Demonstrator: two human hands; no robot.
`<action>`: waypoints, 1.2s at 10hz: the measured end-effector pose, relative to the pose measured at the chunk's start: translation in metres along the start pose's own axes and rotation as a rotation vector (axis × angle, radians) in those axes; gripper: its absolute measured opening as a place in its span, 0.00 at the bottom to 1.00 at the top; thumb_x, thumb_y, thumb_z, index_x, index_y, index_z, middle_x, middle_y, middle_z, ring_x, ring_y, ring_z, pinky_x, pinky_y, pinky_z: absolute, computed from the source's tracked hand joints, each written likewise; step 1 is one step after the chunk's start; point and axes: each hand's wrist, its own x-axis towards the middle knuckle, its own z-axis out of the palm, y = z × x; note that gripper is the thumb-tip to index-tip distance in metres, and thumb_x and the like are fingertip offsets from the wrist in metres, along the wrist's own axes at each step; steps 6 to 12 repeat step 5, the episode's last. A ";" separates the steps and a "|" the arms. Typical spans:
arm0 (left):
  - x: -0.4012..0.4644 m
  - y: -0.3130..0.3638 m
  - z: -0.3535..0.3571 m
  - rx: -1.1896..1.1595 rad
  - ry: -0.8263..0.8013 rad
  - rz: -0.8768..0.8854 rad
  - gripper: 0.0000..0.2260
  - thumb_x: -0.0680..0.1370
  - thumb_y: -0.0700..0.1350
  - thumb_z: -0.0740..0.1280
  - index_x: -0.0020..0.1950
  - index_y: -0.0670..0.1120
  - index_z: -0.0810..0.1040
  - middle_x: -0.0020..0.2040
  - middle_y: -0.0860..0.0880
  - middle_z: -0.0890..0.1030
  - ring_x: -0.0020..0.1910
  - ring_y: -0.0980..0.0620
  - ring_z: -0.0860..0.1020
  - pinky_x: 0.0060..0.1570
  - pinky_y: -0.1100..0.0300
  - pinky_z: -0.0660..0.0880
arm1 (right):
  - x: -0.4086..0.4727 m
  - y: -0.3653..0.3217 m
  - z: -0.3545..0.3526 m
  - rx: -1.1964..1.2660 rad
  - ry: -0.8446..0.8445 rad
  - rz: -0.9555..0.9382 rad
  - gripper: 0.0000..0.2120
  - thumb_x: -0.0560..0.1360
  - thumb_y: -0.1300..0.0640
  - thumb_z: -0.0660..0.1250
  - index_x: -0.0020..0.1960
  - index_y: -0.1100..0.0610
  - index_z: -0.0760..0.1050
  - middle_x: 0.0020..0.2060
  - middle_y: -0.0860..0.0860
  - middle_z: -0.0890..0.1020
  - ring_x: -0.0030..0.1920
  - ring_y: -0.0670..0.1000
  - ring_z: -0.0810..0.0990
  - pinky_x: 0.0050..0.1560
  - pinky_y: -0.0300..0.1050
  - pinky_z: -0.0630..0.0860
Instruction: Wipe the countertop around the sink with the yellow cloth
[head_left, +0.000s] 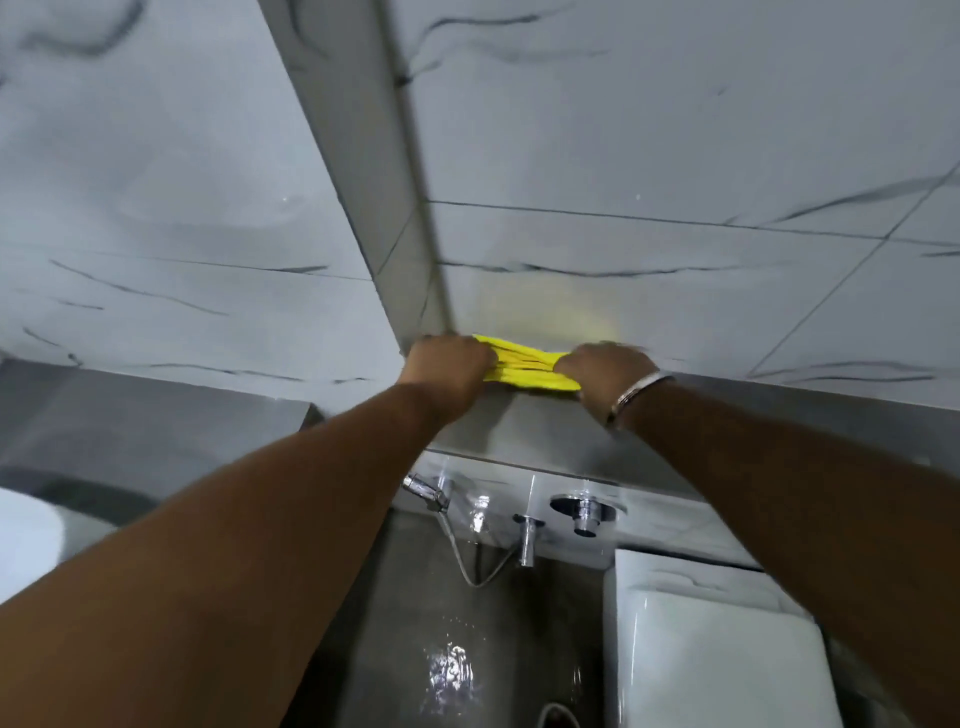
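both my arms reach out far in front of me. my left hand (448, 359) is shut in a fist around one end of the yellow cloth (524, 366). my right hand (605, 370) has its fingers curled tight around the other end. the cloth is bunched up and pulled long between my two hands, with lots of little folds in it. it sits right on the back of a grey ledge (545, 436), where the ledge meets the tiled wall (675, 156). the wall is white with dark wavy lines like marble. my left hand is right by the corner where two walls come together. a soft yellow glow from the cloth shows on the shiny tile just above it.

i have a silver bangle (636, 392) on my right wrist.

below the ledge there is a shiny tap (529, 538) sticking out of the wall. beside it, to the right, is a round silver knob (586, 512). on the left of the tap a spray head (428, 491) hangs with its thin hose (467, 561) looping down. under my right arm is a white toilet tank (711, 639). the floor (447, 670) down there is grey and wet, and the water shines. i cannot see a sink in this view.
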 end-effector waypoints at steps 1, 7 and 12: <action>-0.020 0.003 0.039 -0.019 -0.042 0.016 0.10 0.77 0.48 0.61 0.56 0.49 0.77 0.54 0.46 0.82 0.53 0.42 0.80 0.47 0.54 0.73 | -0.004 -0.023 0.042 -0.021 -0.224 -0.012 0.24 0.76 0.49 0.59 0.70 0.55 0.63 0.70 0.62 0.66 0.68 0.63 0.67 0.67 0.59 0.66; -0.078 -0.023 0.045 -0.098 -0.045 0.077 0.30 0.78 0.52 0.60 0.77 0.50 0.54 0.79 0.46 0.53 0.76 0.41 0.55 0.73 0.46 0.55 | -0.068 -0.076 0.034 -0.044 -0.019 0.212 0.31 0.76 0.41 0.55 0.75 0.50 0.50 0.77 0.56 0.54 0.74 0.61 0.56 0.72 0.63 0.53; -0.078 -0.023 0.045 -0.098 -0.045 0.077 0.30 0.78 0.52 0.60 0.77 0.50 0.54 0.79 0.46 0.53 0.76 0.41 0.55 0.73 0.46 0.55 | -0.068 -0.076 0.034 -0.044 -0.019 0.212 0.31 0.76 0.41 0.55 0.75 0.50 0.50 0.77 0.56 0.54 0.74 0.61 0.56 0.72 0.63 0.53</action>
